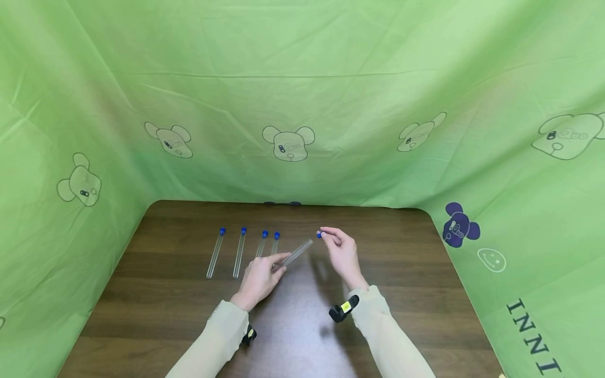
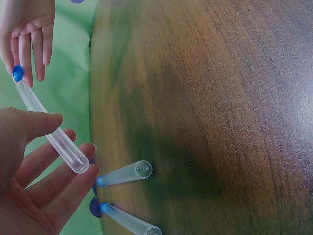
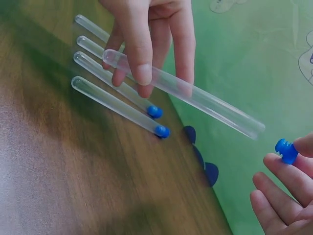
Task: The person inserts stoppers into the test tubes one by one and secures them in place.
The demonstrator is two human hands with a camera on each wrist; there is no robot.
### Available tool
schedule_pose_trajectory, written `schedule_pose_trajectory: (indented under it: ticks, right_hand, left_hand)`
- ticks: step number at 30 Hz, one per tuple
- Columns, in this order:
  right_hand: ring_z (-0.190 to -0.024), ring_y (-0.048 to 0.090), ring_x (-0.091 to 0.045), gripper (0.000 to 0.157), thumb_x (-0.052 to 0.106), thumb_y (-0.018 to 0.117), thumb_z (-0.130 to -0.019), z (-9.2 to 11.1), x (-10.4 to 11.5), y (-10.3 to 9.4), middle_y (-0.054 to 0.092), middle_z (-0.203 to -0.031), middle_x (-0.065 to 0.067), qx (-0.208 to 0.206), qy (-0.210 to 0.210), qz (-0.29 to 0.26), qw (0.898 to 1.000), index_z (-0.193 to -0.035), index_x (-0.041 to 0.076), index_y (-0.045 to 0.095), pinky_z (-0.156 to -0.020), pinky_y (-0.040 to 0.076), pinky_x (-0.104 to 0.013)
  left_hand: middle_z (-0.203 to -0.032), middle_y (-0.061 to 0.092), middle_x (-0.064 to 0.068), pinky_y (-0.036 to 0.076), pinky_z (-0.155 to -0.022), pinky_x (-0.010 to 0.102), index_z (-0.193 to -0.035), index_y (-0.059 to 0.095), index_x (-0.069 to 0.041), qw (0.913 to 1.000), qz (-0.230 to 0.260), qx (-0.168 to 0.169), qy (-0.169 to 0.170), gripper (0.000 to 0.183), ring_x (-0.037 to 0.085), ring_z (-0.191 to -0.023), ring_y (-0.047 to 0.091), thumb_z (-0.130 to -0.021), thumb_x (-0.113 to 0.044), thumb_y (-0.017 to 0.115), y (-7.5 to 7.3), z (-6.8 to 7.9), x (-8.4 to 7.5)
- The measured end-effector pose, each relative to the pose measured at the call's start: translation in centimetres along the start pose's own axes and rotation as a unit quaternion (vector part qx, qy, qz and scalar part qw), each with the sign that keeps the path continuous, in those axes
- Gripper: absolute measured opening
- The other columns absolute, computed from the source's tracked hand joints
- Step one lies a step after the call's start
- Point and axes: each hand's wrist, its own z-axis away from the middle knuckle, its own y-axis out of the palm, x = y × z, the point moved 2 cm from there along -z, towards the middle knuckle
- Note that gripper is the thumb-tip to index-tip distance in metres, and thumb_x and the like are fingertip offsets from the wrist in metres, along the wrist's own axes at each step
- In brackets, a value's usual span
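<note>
My left hand (image 1: pixel 259 276) pinches a clear test tube (image 1: pixel 300 250) between thumb and fingers, nearer its rounded end. The tube is held tilted above the table, its uncapped mouth towards my right hand (image 1: pixel 344 256). A small blue stopper (image 3: pixel 286 151) is pinched between the thumb and forefinger of my right hand. In the right wrist view, a short gap separates the stopper from the tube's mouth. Several test tubes with blue stoppers, such as the leftmost tube (image 1: pixel 215 256), lie side by side on the table, two of them partly hidden behind my left hand.
The brown wooden table (image 1: pixel 402 325) has rounded far corners. Green curtain cloth (image 1: pixel 293 94) with printed bear heads hangs at the back and both sides. A black wrist camera (image 1: pixel 343 308) sits at my right cuff.
</note>
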Motion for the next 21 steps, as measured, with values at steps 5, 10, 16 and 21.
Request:
schedule_pose_trajectory:
  ticks: [5,10,16,21]
  right_hand:
    - [-0.112,0.068,-0.025,0.024,0.016,0.065,-0.102,0.4,0.4,0.3,0.074,-0.111,-0.010,0.010,-0.001,0.002,1.000,-0.122,0.005,0.073,-0.098,0.047,-0.040]
    - [-0.113,0.066,-0.031,0.027,0.007,0.063,-0.101,1.4,2.9,0.3,0.072,-0.113,-0.018,0.025,-0.010,-0.002,1.000,-0.126,-0.003,0.070,-0.103,0.045,-0.044]
    - [-0.114,0.066,-0.033,0.027,0.003,0.061,-0.101,2.2,4.5,0.3,0.071,-0.113,-0.021,0.034,-0.018,0.004,0.999,-0.126,-0.006,0.068,-0.103,0.045,-0.040]
    - [-0.114,0.066,-0.031,0.027,0.007,0.062,-0.102,1.5,2.1,0.7,0.071,-0.114,-0.018,0.032,-0.024,-0.001,0.999,-0.126,-0.003,0.069,-0.103,0.045,-0.041]
  left_hand:
    - [-0.099,0.076,-0.001,0.039,-0.046,0.025,-0.128,0.073,-0.019,1.0000,0.000,0.004,-0.001,0.038,0.004,-0.057,0.053,-0.091,-0.013,0.078,0.0,0.0,-0.2]
    - [-0.099,0.076,-0.001,0.037,-0.046,0.024,-0.128,0.073,-0.017,1.0000,0.001,0.005,0.005,0.038,0.003,-0.053,0.046,-0.091,-0.012,0.078,0.1,0.0,-0.3]
    - [-0.100,0.076,0.000,0.037,-0.045,0.023,-0.129,0.072,-0.017,0.9999,-0.001,0.007,0.008,0.037,0.002,-0.053,0.046,-0.092,-0.013,0.078,0.1,-0.1,-0.5]
    - [-0.098,0.076,0.000,0.039,-0.047,0.023,-0.128,0.072,-0.018,1.0000,0.003,0.003,0.008,0.039,0.002,-0.058,0.051,-0.091,-0.011,0.079,0.2,0.0,-0.5]
